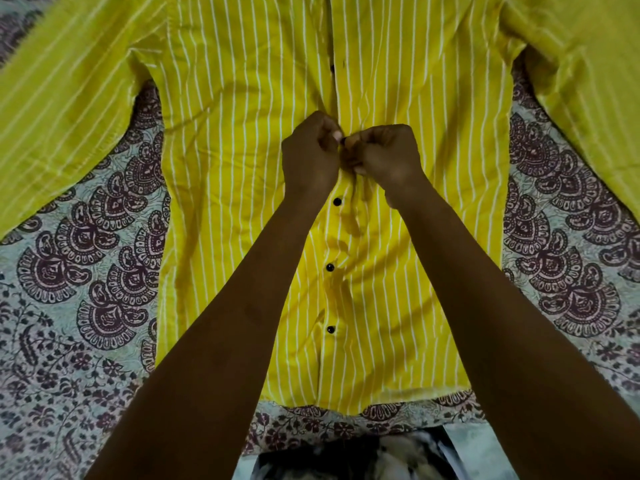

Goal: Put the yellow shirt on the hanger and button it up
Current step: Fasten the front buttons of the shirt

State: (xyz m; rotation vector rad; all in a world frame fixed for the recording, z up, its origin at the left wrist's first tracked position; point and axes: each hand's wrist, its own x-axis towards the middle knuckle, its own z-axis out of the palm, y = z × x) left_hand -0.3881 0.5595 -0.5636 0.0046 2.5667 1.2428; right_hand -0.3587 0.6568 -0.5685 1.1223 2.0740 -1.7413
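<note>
The yellow shirt (242, 168) with thin white stripes lies flat, front up, sleeves spread to both sides. Three black buttons (337, 201) below my hands sit fastened along the placket. At mid-chest my left hand (308, 157) and my right hand (388, 155) meet at the placket, fingers curled. Both pinch the cloth edges around a small black button (343, 141) that shows between the fingertips. Above my hands the placket runs up toward the collar with a narrow dark gap. No hanger shows; the collar lies beyond the top edge of the view.
The shirt rests on a pale bedsheet (86, 271) printed with dark maroon paisley and flowers. A black-and-white patterned cloth (363, 455) lies at the near edge, below the shirt hem.
</note>
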